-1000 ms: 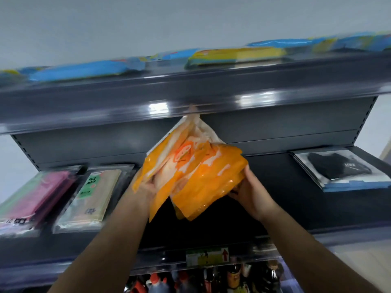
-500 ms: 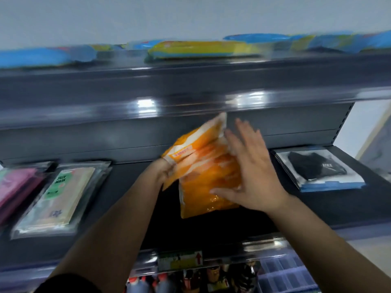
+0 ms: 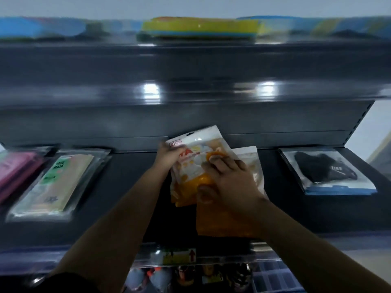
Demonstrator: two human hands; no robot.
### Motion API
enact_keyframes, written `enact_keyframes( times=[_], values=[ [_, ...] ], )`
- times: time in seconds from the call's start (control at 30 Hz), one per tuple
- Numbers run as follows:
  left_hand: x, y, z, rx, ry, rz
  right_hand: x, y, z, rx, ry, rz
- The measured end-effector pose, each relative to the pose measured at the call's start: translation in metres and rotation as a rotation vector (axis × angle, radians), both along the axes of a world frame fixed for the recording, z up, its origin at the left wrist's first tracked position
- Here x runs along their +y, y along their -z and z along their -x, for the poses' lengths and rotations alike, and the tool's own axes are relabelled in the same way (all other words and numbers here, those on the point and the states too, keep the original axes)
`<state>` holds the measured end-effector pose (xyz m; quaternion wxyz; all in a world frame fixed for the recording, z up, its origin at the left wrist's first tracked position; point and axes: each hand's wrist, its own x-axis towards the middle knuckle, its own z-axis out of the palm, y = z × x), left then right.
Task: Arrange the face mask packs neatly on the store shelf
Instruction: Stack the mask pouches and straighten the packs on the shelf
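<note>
Since half a second ago the orange face mask packs [image 3: 191,166] have come down from their raised tilt onto the dark shelf [image 3: 131,187], and the right hand [image 3: 230,182] has settled on top of them. The left hand [image 3: 169,154] pinches the top left corner of the uppermost pack, fingers curled round its white edge. The right hand's fingers bend over the pack's printed face and its thumb presses the orange part lower down. A second orange pack [image 3: 222,220] lies beneath, offset toward the right and the front edge, partly under the right wrist. Left of them on the same shelf lie a beige pack [image 3: 63,182] labelled FACE MASK and, at the edge of view, a pink pack [image 3: 14,172]. Well apart on the right lies a black mask pack [image 3: 325,172]. Blue and yellow packs [image 3: 198,27] sit blurred on the upper shelf.
</note>
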<state>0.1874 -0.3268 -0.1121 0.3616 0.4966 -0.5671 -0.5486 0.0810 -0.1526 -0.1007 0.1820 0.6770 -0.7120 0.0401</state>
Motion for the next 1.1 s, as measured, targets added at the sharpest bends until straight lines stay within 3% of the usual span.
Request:
enact_keyframes(
  times=[0.13,0.23,0.33,0.43,0.53,0.73,0.87,1.1],
  values=[
    [0.028,-0.006,-0.025,-0.241,0.116,0.325,-0.011,-0.004,0.011,-0.083,-0.007,0.007],
    [0.058,0.005,-0.038,-0.241,0.404,0.451,-0.015,-0.010,0.015,-0.116,-0.001,-0.061],
    [0.059,0.020,-0.037,-0.404,0.576,0.638,-0.006,-0.020,0.019,-0.151,0.012,0.017],
    [0.054,0.019,-0.033,-0.404,0.548,0.600,0.023,-0.017,0.013,-0.060,-0.022,0.109],
    [0.042,0.023,-0.030,-0.458,0.595,0.568,0.049,0.009,0.003,0.072,-0.062,-0.058],
    [0.046,0.018,-0.017,-0.490,0.559,0.533,0.052,0.025,0.028,0.007,0.054,-0.194],
    [0.045,0.021,-0.019,-0.678,0.576,0.504,0.055,0.029,0.038,0.025,0.080,-0.205],
    [0.057,0.011,-0.009,-0.936,0.418,0.744,0.055,0.036,0.056,0.023,0.059,-0.093]
  ],
)
